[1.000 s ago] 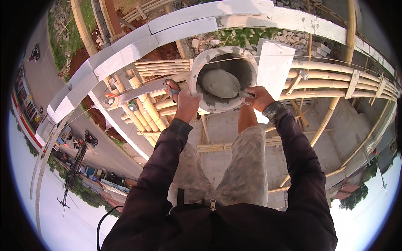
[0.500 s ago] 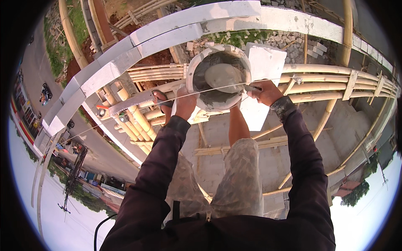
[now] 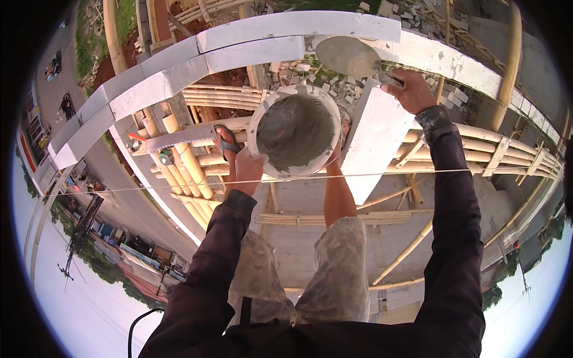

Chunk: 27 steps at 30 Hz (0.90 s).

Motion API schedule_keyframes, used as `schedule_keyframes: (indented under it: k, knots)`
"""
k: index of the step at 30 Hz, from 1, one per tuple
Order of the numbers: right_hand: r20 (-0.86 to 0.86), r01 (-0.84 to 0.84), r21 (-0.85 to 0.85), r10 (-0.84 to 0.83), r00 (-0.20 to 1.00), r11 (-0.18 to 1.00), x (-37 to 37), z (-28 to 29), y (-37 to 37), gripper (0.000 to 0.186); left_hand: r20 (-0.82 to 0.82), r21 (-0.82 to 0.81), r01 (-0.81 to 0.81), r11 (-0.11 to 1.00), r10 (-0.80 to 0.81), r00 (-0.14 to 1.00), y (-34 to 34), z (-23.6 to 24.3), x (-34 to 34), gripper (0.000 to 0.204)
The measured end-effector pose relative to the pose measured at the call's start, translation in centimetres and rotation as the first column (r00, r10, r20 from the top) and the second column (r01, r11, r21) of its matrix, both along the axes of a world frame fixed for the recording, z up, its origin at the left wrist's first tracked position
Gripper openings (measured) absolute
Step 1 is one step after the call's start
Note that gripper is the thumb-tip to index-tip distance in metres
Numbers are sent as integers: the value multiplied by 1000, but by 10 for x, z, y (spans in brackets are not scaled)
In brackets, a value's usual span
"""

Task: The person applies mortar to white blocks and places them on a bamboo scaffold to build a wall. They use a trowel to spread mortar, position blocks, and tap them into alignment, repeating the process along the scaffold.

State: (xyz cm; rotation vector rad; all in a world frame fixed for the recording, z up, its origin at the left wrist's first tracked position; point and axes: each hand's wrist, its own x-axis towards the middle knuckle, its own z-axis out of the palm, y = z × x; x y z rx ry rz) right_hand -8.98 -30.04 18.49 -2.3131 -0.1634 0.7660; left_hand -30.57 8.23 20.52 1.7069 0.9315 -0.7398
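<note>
A trowel point(image 3: 349, 56) is raised off the far right side of the bucket, its broad, rounded grey blade overlapping the inner edge of the white block wall point(image 3: 250, 56), near the right end of the lower row of blocks. The blade points left and slightly away from the person; its long axis runs from the handle at the right to the rounded tip. Whether the blade touches the wall cannot be told.

The right hand point(image 3: 413, 91) has its fingers curled around the trowel's handle, by the far end of a long white slab point(image 3: 376, 143). The slab lies with its long axis slanting from that end toward the person's right knee.

Left of the slab is the round bucket point(image 3: 255, 137), its open top showing wet grey mortar point(image 3: 293, 131). The left hand point(image 3: 249, 164) pinches the bucket's rim at the near left edge.

Sandalled feet point(image 3: 225, 140) flank the bucket. Farther left, a handsaw point(image 3: 182, 137) with an orange handle lies across bamboo poles point(image 3: 191, 170), its blade pointing right. A taut string point(image 3: 334, 175) crosses just nearer than the bucket. Beyond, by the road, a pale signboard point(image 3: 139, 253) carries lettering too small to read.
</note>
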Motion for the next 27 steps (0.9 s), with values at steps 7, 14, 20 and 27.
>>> schedule_keyframes:
  k: [7,14,20,27]
  knots:
    - [221,-177,-256,236,946,950,13,-89,31,35,1,-15,-111,994,111,994,7,8,-25,24]
    - [196,-186,-386,278,940,903,-4,-115,14,33,-22,-132,-191,973,190,982,8,4,-34,30]
    - [260,-50,-486,199,945,872,-14,-95,-46,28,20,-84,-192,978,194,981,0,1,-26,24]
    - [201,64,-575,65,977,815,-28,-83,-108,38,-14,-76,-166,983,165,986,-4,5,-14,37]
